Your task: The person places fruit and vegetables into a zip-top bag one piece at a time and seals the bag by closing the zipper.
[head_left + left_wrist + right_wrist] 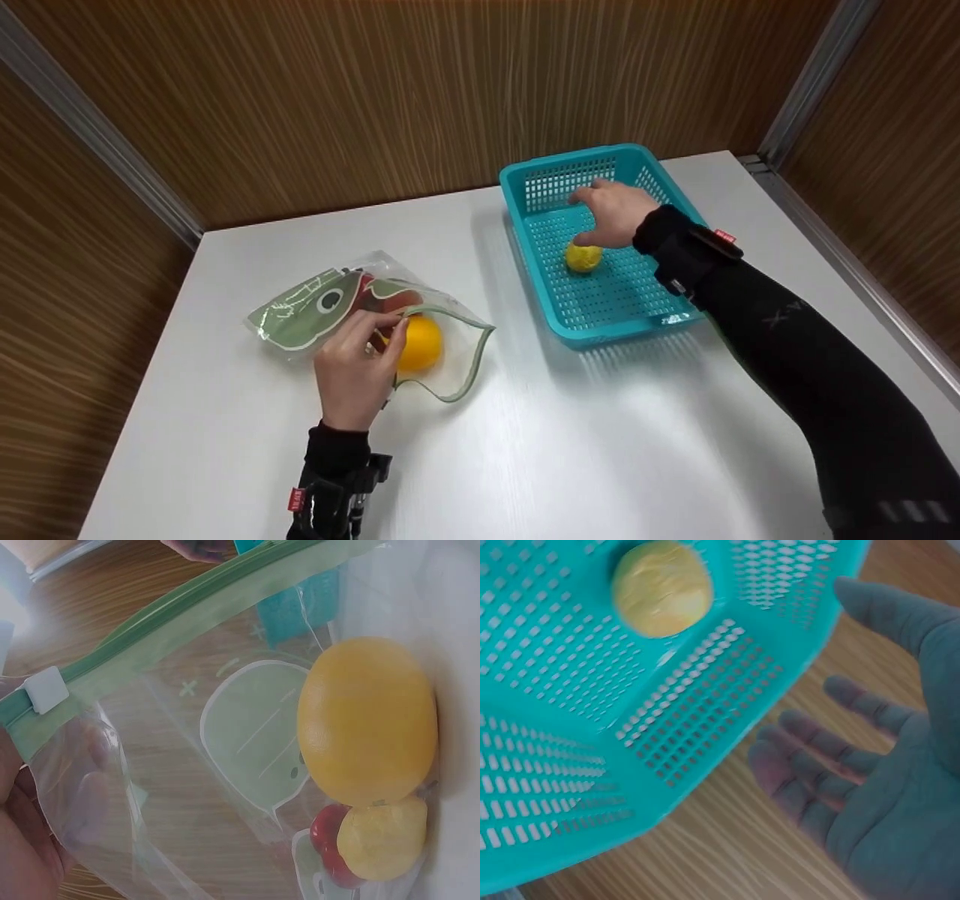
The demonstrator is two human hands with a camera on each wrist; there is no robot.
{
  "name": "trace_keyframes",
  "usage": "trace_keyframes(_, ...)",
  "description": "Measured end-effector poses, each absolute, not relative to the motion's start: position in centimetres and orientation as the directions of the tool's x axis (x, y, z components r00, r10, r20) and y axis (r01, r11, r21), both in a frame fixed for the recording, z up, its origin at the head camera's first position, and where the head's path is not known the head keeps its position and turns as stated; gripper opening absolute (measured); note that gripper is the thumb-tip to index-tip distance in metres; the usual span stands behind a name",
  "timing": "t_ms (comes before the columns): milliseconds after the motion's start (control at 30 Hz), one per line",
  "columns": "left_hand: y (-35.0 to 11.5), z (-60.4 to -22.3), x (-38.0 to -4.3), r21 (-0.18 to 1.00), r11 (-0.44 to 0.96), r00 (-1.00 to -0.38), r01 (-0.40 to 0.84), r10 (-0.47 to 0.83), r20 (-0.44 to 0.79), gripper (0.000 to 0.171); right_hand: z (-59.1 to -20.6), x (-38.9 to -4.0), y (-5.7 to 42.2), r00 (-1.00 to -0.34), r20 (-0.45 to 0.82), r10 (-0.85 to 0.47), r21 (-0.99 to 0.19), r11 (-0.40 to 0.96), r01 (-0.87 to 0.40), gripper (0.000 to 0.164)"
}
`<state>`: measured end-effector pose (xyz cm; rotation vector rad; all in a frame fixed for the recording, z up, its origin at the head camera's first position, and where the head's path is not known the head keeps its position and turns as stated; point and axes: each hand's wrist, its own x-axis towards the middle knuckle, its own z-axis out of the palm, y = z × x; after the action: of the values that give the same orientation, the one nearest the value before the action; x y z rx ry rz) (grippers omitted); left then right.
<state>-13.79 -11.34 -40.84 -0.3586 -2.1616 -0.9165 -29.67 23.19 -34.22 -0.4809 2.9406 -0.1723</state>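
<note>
My left hand (pixel 354 369) pinches the green-trimmed mouth of a clear zip bag (pixel 304 311) with a printed green design. Inside the bag lies an orange-yellow round fruit (pixel 367 724). Beside that, the left wrist view shows a smaller pale yellow round thing (pixel 384 840) and something red and shiny (pixel 325 826). Over the turquoise basket (pixel 536 281), my right hand (pixel 616 214) spreads its fingers and thumb and holds nothing. A crinkled yellow ball (pixel 583 258) lies on the basket floor below the thumb; the right wrist view shows the ball (pixel 662 589) apart from the hand.
Bag and basket stand on a white table (pixel 480 465), basket at back right. A wood-grain panel (pixel 360 105) rises behind the table, with further panels at left and right. A white slider (pixel 46 690) sits on the bag's zip.
</note>
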Motion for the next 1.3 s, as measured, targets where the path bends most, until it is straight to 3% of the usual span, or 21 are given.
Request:
trace_keyframes(467, -11.0, -40.7, -13.5, 0.496, 0.713, -0.685, 0.495, -0.031, 0.728, 0.01, -38.0, -32.5, 23.5, -0.857, -0.332, -0.395, 0.032, 0.903, -0.429, 0.064)
trace_keyframes(933, -10.8, -40.7, -13.5, 0.499, 0.704, -0.684, 0.506, -0.025, 0.729, 0.012, -40.3, -32.9, 23.5, -0.817, -0.438, -0.375, 0.029, 0.903, -0.429, 0.065)
trace_keyframes(1300, -10.8, -40.6, -13.5, 0.481, 0.718, -0.677, 0.503, -0.018, 0.736, 0.009, -42.5, -34.0, 24.0, -0.818, -0.452, -0.357, 0.048, 0.906, -0.421, 0.061)
